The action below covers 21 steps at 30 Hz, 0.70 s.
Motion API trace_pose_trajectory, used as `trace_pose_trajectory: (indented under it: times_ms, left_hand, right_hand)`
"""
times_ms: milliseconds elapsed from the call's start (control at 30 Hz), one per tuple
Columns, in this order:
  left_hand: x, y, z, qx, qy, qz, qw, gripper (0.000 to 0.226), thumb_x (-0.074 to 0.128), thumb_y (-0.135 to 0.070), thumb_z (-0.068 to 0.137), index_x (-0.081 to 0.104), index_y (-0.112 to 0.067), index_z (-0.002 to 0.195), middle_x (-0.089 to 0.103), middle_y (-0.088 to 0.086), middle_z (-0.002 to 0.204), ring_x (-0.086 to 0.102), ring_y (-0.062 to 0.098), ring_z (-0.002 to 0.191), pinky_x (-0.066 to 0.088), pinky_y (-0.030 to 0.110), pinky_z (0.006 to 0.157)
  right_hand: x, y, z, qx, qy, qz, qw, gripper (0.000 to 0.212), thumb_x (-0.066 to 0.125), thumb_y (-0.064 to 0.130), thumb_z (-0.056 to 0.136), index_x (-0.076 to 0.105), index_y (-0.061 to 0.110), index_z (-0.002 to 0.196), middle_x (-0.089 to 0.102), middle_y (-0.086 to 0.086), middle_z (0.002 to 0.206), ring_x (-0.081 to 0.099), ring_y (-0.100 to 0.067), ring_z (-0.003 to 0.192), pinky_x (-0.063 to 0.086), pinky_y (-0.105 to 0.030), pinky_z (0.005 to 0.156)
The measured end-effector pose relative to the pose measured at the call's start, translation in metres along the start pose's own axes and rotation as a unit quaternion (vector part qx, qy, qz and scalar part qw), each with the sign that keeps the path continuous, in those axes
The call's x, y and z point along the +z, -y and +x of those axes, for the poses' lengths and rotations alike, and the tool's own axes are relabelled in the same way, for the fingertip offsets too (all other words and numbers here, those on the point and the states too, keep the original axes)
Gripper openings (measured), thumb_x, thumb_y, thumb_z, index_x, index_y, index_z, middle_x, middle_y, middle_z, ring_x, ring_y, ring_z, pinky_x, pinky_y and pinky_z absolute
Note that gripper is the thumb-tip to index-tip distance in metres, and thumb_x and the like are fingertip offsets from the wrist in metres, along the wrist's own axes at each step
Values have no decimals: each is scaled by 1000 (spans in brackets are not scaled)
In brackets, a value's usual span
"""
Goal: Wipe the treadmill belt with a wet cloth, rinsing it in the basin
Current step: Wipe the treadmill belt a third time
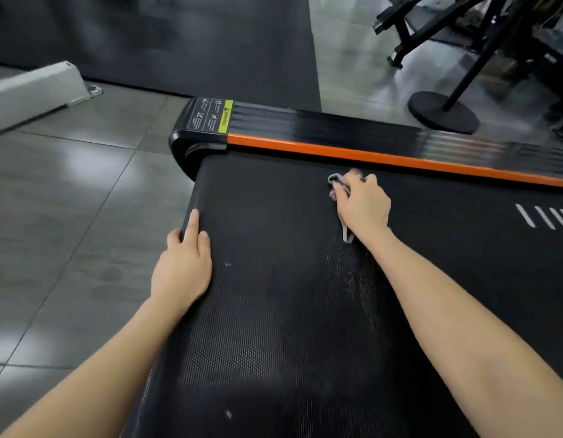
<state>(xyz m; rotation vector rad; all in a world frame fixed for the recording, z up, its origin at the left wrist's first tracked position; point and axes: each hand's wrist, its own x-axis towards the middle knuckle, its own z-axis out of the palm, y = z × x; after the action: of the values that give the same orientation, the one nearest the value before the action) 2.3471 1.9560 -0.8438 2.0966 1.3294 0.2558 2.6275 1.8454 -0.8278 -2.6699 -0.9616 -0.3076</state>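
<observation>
Near the orange rail [368,157], a grey cloth [334,178] is gripped in the curled fingers of the right hand [363,205] and pressed on the belt [273,311]. Left hand [182,267] is laid flat, fingers straight, at the belt's end. Overlapping, evenly pressed strokes are advised. Basin not seen.
</observation>
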Motion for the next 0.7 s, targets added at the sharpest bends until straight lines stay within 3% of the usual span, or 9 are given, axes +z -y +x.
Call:
trace_pose_trajectory:
  times_ms: [167,267,367,433,500,600,700]
  left_hand:
    - [3,1,4,8,-9,-1,1000,51,20,-39,102,10,-34,152,32,15,145,51,42,108,37,43,87]
    - [3,1,3,12,-8,-2,1000,51,20,-39,102,9,-34,152,31,14,147,50,42,111,37,44,89]
    - [2,2,4,9,-7,-5,1000,51,19,-40,102,9,-35,152,29,12,149,50,41,113,38,43,89]
    - [2,3,3,7,-3,-10,1000,51,19,-41,102,10,-36,151,29,11,149,50,39,114,38,42,88]
    - [2,2,3,9,-3,-12,1000,51,19,-41,102,10,-36,151,29,11,149,50,38,113,38,41,86]
    - [2,2,2,9,-5,-9,1000,50,18,-41,102,10,-36,151,31,11,147,51,38,111,38,41,86]
    - [3,2,2,8,-15,4,1000,50,18,-40,102,10,-35,151,32,11,145,51,39,109,39,42,85]
  right_hand:
    - [11,12,38,18,14,5,1000,33,41,42,98,57,18,116,52,-15,108,57,-36,91,36,-33,69]
    - [2,30,1,-94,51,46,993,35,47,44,95,61,20,117,55,-17,104,58,-39,89,43,-36,74]
    - [-11,52,-61,-238,78,110,962,42,44,54,87,68,25,105,54,-10,87,58,-31,69,43,-32,61]
    - [-11,50,-76,-273,87,119,951,44,42,57,85,68,27,102,51,-6,83,57,-26,64,43,-29,55]
    - [-5,43,-55,-245,62,79,964,43,44,56,87,67,26,108,53,-8,89,60,-30,71,45,-32,60]
    - [9,36,9,-86,36,5,996,38,45,48,95,58,20,118,53,-15,105,59,-36,91,43,-35,72]
    - [18,51,38,38,17,18,999,36,43,44,97,55,18,118,52,-16,112,57,-36,96,42,-36,76]
